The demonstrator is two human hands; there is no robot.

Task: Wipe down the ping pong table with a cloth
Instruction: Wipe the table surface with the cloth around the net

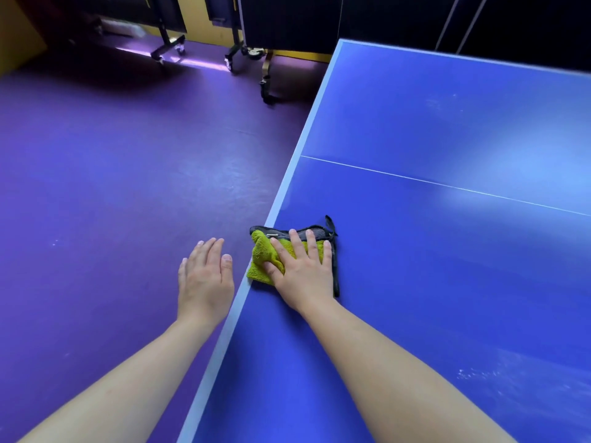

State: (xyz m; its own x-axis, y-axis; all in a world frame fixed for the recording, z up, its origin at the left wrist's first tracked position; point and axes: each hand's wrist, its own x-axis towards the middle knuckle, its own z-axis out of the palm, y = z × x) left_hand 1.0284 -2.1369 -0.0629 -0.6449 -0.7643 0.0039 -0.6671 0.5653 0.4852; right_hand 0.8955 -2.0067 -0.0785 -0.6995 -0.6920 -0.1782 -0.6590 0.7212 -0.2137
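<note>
Yellow-green cloth point(265, 255) is pressed onto the bench point(447, 266) edge by the right hand point(303, 270), laid flat and splayed. The left hand point(204, 279) is held open over the floor point(112, 187), nothing gripped.

The ping pong table point(447, 282) is deep blue, edged with a pale band and crossed by 1 thin white line, with faint whitish smudges. At its left edge, the cloth point(262, 251) is yellow-green with dark grey trim. Left of the table the floor point(112, 187) is purple; beyond it the wall point(195, 17) is yellow.
</note>
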